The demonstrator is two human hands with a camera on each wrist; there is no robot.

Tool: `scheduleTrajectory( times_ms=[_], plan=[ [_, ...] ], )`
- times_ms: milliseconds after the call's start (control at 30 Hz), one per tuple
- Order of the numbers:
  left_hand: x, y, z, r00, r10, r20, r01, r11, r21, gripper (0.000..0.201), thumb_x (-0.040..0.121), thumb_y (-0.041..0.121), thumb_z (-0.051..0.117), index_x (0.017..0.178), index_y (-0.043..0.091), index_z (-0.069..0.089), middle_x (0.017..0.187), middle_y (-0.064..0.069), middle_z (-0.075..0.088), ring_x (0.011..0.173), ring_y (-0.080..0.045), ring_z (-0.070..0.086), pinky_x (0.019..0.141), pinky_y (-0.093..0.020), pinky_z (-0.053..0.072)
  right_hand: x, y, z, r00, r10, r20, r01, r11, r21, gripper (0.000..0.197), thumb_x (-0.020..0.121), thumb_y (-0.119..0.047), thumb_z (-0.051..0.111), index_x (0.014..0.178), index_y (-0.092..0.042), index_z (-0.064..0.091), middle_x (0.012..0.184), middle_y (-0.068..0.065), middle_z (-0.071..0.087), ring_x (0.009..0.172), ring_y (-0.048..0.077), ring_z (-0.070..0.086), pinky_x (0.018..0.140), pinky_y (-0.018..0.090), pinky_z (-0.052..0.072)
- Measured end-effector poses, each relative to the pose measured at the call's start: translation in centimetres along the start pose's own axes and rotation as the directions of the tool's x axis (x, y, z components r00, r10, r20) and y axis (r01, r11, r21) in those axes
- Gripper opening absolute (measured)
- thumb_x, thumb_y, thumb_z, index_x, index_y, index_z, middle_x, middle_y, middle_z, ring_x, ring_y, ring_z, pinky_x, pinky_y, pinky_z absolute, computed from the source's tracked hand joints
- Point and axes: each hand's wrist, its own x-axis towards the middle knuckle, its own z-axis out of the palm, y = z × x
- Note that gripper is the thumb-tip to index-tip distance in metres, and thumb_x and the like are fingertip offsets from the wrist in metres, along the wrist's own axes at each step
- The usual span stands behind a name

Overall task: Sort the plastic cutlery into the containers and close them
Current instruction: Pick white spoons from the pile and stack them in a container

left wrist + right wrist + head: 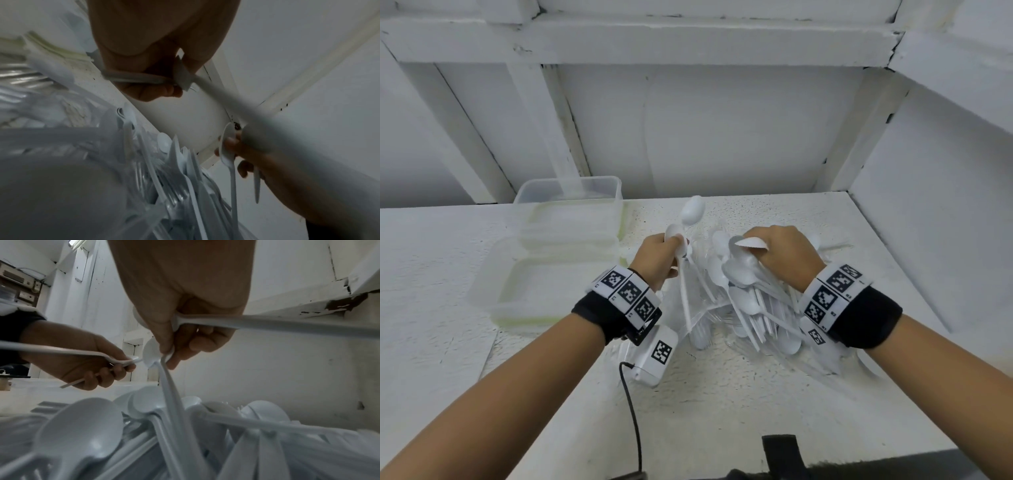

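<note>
A heap of white plastic cutlery, mostly spoons with some forks, lies in the middle of the white table. My left hand grips a few spoons by their handles, bowls pointing up and away. In the left wrist view the handles cross under the curled fingers. My right hand hovers over the heap, holding one spoon across the palm and pinching another spoon at its neck. Two clear containers with pale green rims stand at the left.
A white wall and slanted beams close off the back and right. The wrist camera box and its black cable hang under my left forearm. A black strap lies at the near table edge.
</note>
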Motion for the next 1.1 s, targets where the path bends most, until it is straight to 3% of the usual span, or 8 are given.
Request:
scheduleTrajectory(
  times_ms=[233, 367, 500, 600, 767, 867, 1000, 1100],
  plan=[
    [-0.3, 0.3, 1.7, 1.000, -0.014, 0.019, 0.016, 0.991, -0.132, 0.008, 0.099, 0.016, 0.037, 0.103, 0.011, 0.041, 0.068, -0.008, 0.051, 0.055, -0.018, 0.053, 0.058, -0.030, 0.054, -0.4, -0.8, -1.6, 0.962, 0.128, -0.241, 0.013, 0.862, 0.507, 0.021, 0.098, -0.007, 0.037, 0.107, -0.024, 0.046, 0.077, 0.008, 0.059, 0.052, 0.010, 0.060, 0.052, 0.032, 0.052],
    [0.2, 0.1, 2.5, 0.999, -0.007, -0.032, 0.004, 0.996, -0.092, 0.009, 0.098, 0.023, 0.039, 0.101, 0.014, 0.041, 0.064, -0.002, 0.041, 0.048, -0.011, 0.036, 0.046, -0.022, 0.038, -0.5, -0.9, -1.9, 0.974, 0.091, -0.209, -0.005, 0.925, 0.379, 0.015, 0.098, -0.022, 0.044, 0.111, -0.020, 0.050, 0.079, 0.005, 0.058, 0.063, 0.015, 0.051, 0.059, 0.031, 0.044],
    [0.8, -0.3, 3.2, 1.000, -0.005, 0.012, 0.004, 0.999, 0.033, 0.024, 0.093, 0.036, 0.052, 0.096, 0.013, 0.045, 0.063, 0.000, 0.037, 0.048, -0.010, 0.031, 0.041, -0.020, 0.028, -1.2, -0.4, -1.5, 0.986, 0.127, 0.107, -0.154, 0.938, 0.310, 0.036, 0.093, -0.029, 0.053, 0.123, -0.016, 0.039, 0.096, 0.001, 0.056, 0.078, 0.014, 0.055, 0.062, 0.021, 0.042],
    [1.3, -0.9, 3.5, 0.997, 0.010, 0.071, -0.027, 0.972, 0.236, 0.026, 0.084, 0.025, 0.067, 0.094, 0.006, 0.051, 0.062, -0.002, 0.041, 0.049, -0.014, 0.037, 0.044, -0.024, 0.032, -2.3, 0.2, -0.6, 0.964, 0.066, 0.256, -0.122, 0.971, 0.207, 0.047, 0.086, -0.024, 0.064, 0.124, -0.014, 0.039, 0.103, -0.001, 0.054, 0.087, 0.013, 0.055, 0.063, 0.014, 0.039],
    [1.5, -1.6, 3.8, 0.996, -0.068, 0.053, 0.049, 0.954, 0.296, 0.020, 0.081, 0.016, 0.068, 0.083, 0.003, 0.053, 0.057, -0.006, 0.043, 0.049, -0.017, 0.040, 0.049, -0.026, 0.033, -3.6, 0.9, 0.8, 0.961, 0.025, 0.274, -0.052, 0.994, 0.093, 0.026, 0.082, -0.026, 0.067, 0.098, -0.006, 0.061, 0.094, 0.005, 0.066, 0.089, 0.019, 0.060, 0.072, 0.027, 0.044],
    [1.6, -1.5, 3.9, 0.996, -0.083, 0.046, 0.067, 0.961, 0.269, 0.011, 0.083, 0.007, 0.062, 0.082, 0.004, 0.051, 0.059, -0.007, 0.043, 0.048, -0.017, 0.039, 0.048, -0.025, 0.033, -4.0, 1.0, 1.1, 0.951, 0.036, 0.307, -0.038, 0.999, 0.001, 0.029, 0.082, -0.032, 0.067, 0.094, -0.006, 0.061, 0.090, 0.006, 0.064, 0.084, 0.019, 0.058, 0.065, 0.022, 0.040],
    [1.5, -0.7, 3.2, 0.999, -0.041, 0.015, 0.038, 0.980, 0.197, 0.008, 0.085, 0.003, 0.059, 0.084, 0.003, 0.051, 0.063, -0.007, 0.042, 0.048, -0.014, 0.037, 0.043, -0.022, 0.031, -4.4, 1.1, 1.8, 0.942, 0.015, 0.336, 0.004, 0.998, -0.057, 0.020, 0.081, -0.036, 0.065, 0.072, -0.026, 0.050, 0.076, -0.006, 0.058, 0.076, 0.015, 0.057, 0.061, 0.026, 0.043],
    [1.5, 0.0, 2.1, 1.000, -0.002, -0.024, 0.007, 0.982, 0.187, 0.009, 0.085, 0.003, 0.058, 0.087, 0.004, 0.050, 0.064, -0.005, 0.042, 0.049, -0.013, 0.037, 0.041, -0.020, 0.032, -4.2, 1.0, 2.6, 0.942, -0.005, 0.336, 0.074, 0.979, -0.192, 0.021, 0.085, -0.039, 0.060, 0.089, -0.019, 0.056, 0.085, -0.003, 0.053, 0.080, 0.017, 0.056, 0.063, 0.028, 0.043]
  ],
)
